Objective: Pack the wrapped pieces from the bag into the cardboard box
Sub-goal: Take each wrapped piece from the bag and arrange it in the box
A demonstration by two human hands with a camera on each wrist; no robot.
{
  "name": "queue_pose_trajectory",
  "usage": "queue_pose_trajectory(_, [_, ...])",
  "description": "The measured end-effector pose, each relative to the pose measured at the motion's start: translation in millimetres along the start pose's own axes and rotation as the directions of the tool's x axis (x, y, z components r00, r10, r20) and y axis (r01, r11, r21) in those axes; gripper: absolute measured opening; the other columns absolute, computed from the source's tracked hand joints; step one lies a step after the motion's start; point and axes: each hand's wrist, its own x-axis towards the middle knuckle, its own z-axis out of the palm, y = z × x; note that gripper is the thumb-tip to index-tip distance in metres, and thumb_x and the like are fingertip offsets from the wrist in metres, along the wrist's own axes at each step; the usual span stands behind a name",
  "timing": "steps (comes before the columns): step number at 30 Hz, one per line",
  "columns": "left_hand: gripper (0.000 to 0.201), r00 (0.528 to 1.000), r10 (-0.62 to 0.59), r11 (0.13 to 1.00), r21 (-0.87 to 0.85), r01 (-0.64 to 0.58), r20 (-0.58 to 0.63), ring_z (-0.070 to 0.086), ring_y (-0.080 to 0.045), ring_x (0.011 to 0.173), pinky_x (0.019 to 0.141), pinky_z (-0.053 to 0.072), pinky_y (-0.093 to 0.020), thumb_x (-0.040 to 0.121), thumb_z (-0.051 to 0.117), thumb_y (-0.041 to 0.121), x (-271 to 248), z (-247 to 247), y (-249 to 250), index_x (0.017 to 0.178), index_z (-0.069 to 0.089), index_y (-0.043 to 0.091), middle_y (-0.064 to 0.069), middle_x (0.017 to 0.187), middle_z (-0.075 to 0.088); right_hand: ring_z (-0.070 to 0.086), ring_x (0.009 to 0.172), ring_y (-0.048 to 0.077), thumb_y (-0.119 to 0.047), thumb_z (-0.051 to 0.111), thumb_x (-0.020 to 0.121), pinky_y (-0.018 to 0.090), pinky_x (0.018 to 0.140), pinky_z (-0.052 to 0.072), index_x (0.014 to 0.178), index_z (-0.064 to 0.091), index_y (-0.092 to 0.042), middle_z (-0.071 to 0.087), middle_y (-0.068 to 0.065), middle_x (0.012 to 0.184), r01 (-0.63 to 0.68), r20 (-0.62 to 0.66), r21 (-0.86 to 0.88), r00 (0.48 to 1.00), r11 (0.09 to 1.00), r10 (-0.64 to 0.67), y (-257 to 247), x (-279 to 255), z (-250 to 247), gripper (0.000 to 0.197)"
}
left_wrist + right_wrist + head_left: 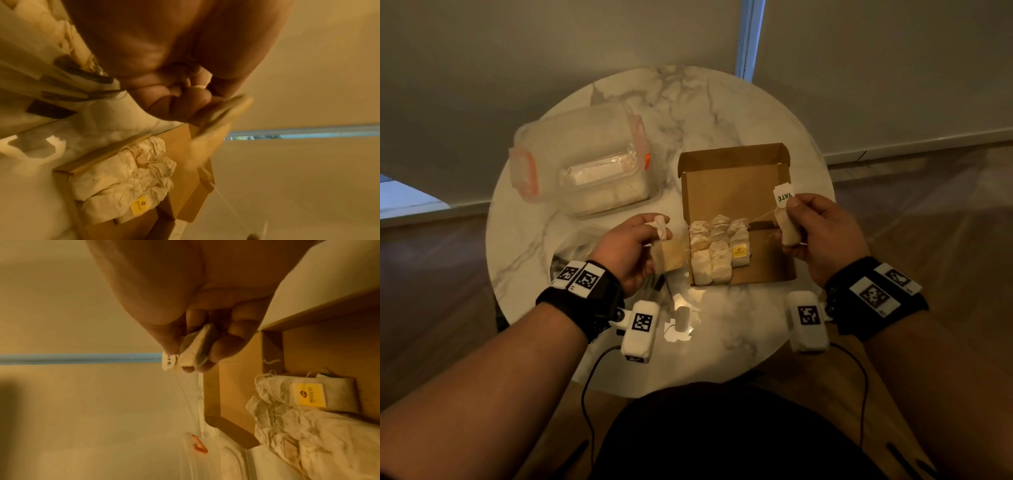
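Hand (822, 236) beside cardboard box (736, 185) of wrapped pieces (717, 253)

One cardboard box (736, 192) stands open on one round worktop (722, 102). Packed wrapped pieces (717, 253) lie in three columns inside the box; the exact count per column cannot be determined. One yellow tag (740, 252) shows among them. Two hands are in view: the left hand (630, 250) holds one wrapped piece (669, 257), the right hand (822, 233) holds one wrapped piece (789, 228) with one white tag (783, 197). One clear lidded container (582, 161) is present.
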Motion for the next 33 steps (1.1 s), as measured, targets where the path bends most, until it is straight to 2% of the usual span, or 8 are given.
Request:
queue_pose_trajectory(3, [0.024,0.995,0.001,0.994,0.105,-0.011,0.097,0.047,-0.013,0.052,0.042,0.034,-0.022,0.096,0.052,0.004,-5,17,0,0.113,0.067,0.012,-0.006,0.08,0.064,0.065,0.077,0.025,-0.034,0.062,0.1,0.035,0.061,0.052,0.1,0.073,-0.026,0.073,0.004,0.091,0.095,0.099,-0.069,0.991,0.993,-0.088,-6,-6,9,0.013])
queue_pose_trajectory(7, [0.019,0.971,0.053,0.993,0.091,-0.076,0.235,0.059,-0.014,0.064,0.052,0.047,-0.024,0.101,0.057,0.019,-14,47,6,0.115,0.07,0.014,-0.003,0.083,0.068,0.071,0.074,0.01,-0.024,0.063,0.1,0.025,0.058,0.055,0.098,0.073,-0.021,0.076,-0.005,0.085,0.201,0.259,-0.157,0.953,0.967,-0.156,-19,-18,27,0.01])
queue_pose_trajectory(10, [0.018,0.938,0.157,0.974,0.111,-0.2,0.31,0.061,-0.017,0.07,0.056,0.051,-0.027,0.098,0.065,0.03,-18,65,11,0.107,0.07,0.015,-0.004,0.084,0.067,0.073,0.077,0.02,-0.025,0.069,0.096,0.036,0.063,0.058,0.096,0.075,-0.023,0.077,0.001,0.086,0.265,0.337,-0.212,0.923,0.941,-0.184,-23,-20,32,0.006])
queue_pose_trajectory(14, [0.013,0.925,0.286,0.932,0.154,-0.33,0.252,0.06,-0.015,0.068,0.055,0.051,-0.026,0.098,0.066,0.019,-17,71,17,0.086,0.067,0.014,-0.006,0.08,0.064,0.075,0.09,0.028,-0.016,0.07,0.094,0.043,0.073,0.061,0.103,0.074,-0.022,0.078,0.007,0.095,0.228,0.348,-0.149,0.923,0.962,-0.165,-24,-18,25,0.011])
queue_pose_trajectory(22, [0.008,0.961,0.255,0.96,0.09,-0.265,0.109,0.063,-0.016,0.075,0.056,0.051,-0.023,0.102,0.059,0.02,-9,47,20,0.099,0.066,0.017,-0.005,0.091,0.074,0.076,0.09,0.02,-0.019,0.07,0.095,0.03,0.068,0.06,0.1,0.072,-0.022,0.078,-0.002,0.089,0.106,0.179,-0.13,0.98,0.986,-0.082,-16,-1,-1,0.006])
queue_pose_trajectory(26, [0.011,0.963,0.23,0.898,0.349,-0.266,0.144,0.06,-0.015,0.066,0.056,0.053,-0.025,0.1,0.063,0.015,-7,39,2,0.102,0.07,0.007,-0.003,0.078,0.07,0.066,0.09,0.013,-0.044,0.072,0.091,0.033,0.078,0.053,0.098,0.077,-0.028,0.072,-0.007,0.092,0.142,0.123,-0.532,0.988,0.835,-0.089,16,12,-3,0.019])
queue_pose_trajectory(30, [0.003,0.969,0.19,0.81,0.531,-0.247,0.161,0.059,-0.009,0.054,0.051,0.05,-0.022,0.094,0.073,0.016,-4,31,-23,0.094,0.074,0.014,0.001,0.065,0.067,0.063,0.079,0.013,-0.044,0.065,0.095,0.028,0.065,0.042,0.093,0.075,-0.025,0.069,-0.006,0.083,0.205,0.215,-0.734,0.974,0.647,-0.065,50,24,9,0.021])
queue_pose_trajectory(33, [0.006,0.978,0.178,0.799,0.565,-0.208,0.109,0.062,-0.01,0.057,0.059,0.054,-0.027,0.09,0.077,0.021,1,24,-35,0.093,0.075,0.017,-0.004,0.071,0.071,0.064,0.085,0.019,-0.039,0.063,0.097,0.03,0.069,0.044,0.097,0.074,-0.022,0.07,-0.001,0.089,0.203,0.248,-0.796,0.969,0.571,0.002,73,35,16,0.021])
